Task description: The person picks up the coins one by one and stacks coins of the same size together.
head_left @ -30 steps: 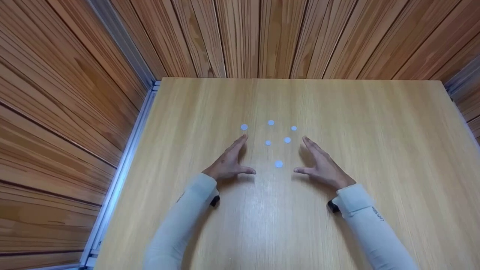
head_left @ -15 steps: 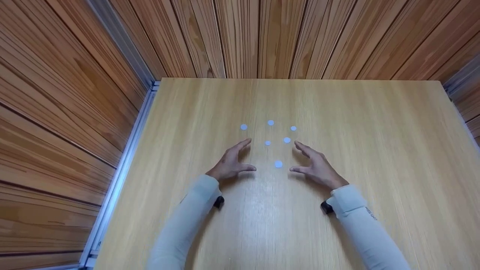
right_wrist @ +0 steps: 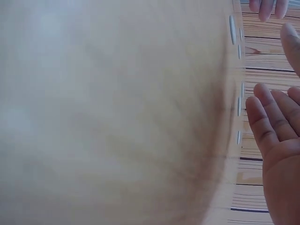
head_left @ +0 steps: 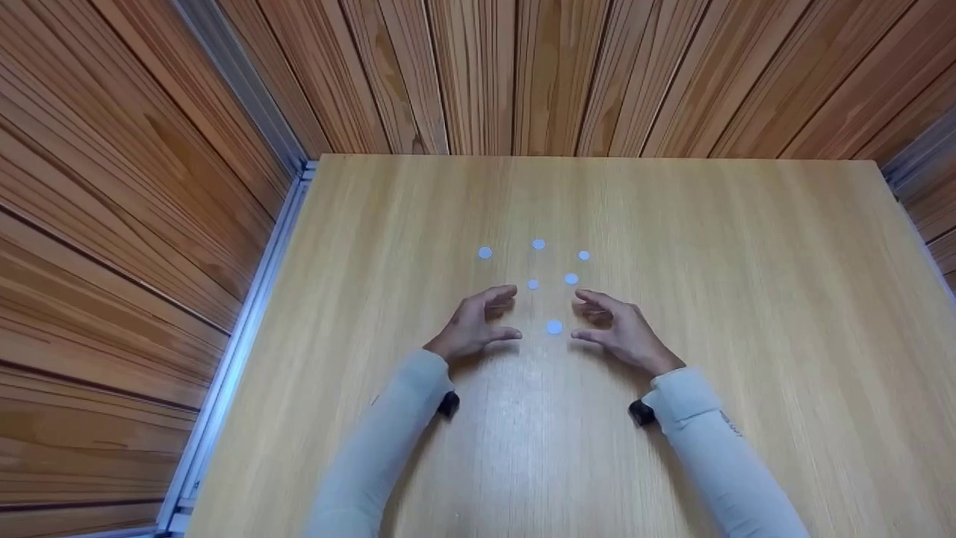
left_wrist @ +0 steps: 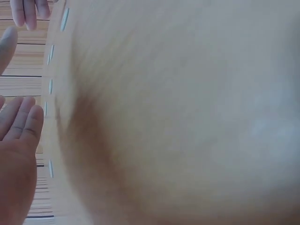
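Blue discs, six of them, flat on the table, roughly midway between its left and right edges; near edge is out of view. One sits closest to the person, between the two thumbs. Two lie just beyond the fingertips, three in a loose row toward the far edge.

Left hand and right hand: both released, palms facing, fingers relaxed, holding nothing. No disc contact visible. Shadows below suggest they're raised off the table; spread thumbs and fingers probably give the closest disc room. Can't tell why the discs are scattered like that.

Writing: discs look plain, no brand. Dark marking on the right sleeve, too small to read. Black box at the right wrist, no legible label.
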The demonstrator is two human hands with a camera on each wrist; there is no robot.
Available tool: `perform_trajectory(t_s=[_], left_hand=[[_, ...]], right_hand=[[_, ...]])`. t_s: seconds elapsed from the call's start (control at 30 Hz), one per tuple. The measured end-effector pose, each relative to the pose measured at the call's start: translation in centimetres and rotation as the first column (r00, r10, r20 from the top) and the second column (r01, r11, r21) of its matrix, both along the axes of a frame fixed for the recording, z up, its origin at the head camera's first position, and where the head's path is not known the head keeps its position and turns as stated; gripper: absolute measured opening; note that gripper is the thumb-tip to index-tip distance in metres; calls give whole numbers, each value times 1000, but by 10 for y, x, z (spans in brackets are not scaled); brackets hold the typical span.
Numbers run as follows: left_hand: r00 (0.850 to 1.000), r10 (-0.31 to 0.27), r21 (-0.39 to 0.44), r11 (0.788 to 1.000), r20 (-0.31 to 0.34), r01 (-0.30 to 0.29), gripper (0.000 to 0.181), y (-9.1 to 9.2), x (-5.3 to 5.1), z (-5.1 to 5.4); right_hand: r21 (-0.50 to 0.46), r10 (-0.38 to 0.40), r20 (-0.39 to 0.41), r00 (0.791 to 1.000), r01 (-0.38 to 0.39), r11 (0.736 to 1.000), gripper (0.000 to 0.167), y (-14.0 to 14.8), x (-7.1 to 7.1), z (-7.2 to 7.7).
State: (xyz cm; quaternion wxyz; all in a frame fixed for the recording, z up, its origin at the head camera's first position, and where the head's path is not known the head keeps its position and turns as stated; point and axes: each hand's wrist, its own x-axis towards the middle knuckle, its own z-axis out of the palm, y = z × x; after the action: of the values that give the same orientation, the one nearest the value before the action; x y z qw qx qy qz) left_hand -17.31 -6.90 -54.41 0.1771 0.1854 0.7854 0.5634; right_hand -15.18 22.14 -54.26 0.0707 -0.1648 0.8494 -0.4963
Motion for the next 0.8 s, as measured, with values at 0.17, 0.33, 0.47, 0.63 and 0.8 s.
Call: perform_trajectory(t_s=[0.17,0.33,0.47,0.63,0.8], left_hand=[[1000,13,4,1000,7,-13,69,6,0,-4],[1000,23,6,1000,17,-23,64,12,2,-8],[998,34,25,999,50,-35,60,17,3,-10],[998,32,35,999,52,-34,56,25,3,-11],[1000,11,29,1000,-12,-11,52,29,2,-13]], right_hand=[[0,-19,21,1000,19,1000,63,-4,0,-2],[13,-24,59,998,24,1000,60,-8,0,-4],[23,-24,41,999,23,999,59,-10,1,-6],[2,-13,36,999,12,1000,55,-13,1,-9],[-13,6,36,999,-5,1000,52,-15,2,-12]])
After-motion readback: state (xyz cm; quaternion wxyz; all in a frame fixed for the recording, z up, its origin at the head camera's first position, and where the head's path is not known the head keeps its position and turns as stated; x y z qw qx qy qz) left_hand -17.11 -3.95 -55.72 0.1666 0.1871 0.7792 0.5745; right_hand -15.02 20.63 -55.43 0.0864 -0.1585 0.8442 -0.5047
